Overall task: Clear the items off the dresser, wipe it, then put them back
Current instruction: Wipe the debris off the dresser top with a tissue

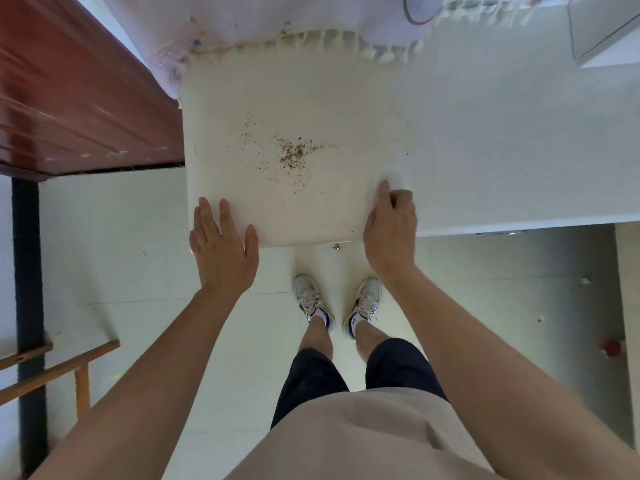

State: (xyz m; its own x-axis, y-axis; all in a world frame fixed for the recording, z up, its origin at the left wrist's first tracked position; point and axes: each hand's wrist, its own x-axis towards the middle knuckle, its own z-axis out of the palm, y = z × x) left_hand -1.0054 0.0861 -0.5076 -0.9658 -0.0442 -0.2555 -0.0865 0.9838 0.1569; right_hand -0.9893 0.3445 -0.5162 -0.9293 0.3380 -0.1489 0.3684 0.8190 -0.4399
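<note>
The cream-white dresser top (311, 98) fills the middle of the view, with no items standing on it. Brown crumbs (294, 155) lie scattered around its middle. My left hand (221, 247) is flat, fingers straight, at the dresser's front left corner, its fingertips over the edge. At the front right corner my right hand (391, 226) has its fingers curled and the index stretched forward, holding what looks like a white cloth (393, 176) against the surface; the cloth is hard to tell apart from the white top.
A red-brown wooden panel (76, 98) borders the dresser on the left. Fringed pale fabric (311, 19) hangs over its back edge. A white counter (519, 133) adjoins on the right. A small drawer knob (336, 245) sticks out in front. A wooden frame (69, 368) stands lower left.
</note>
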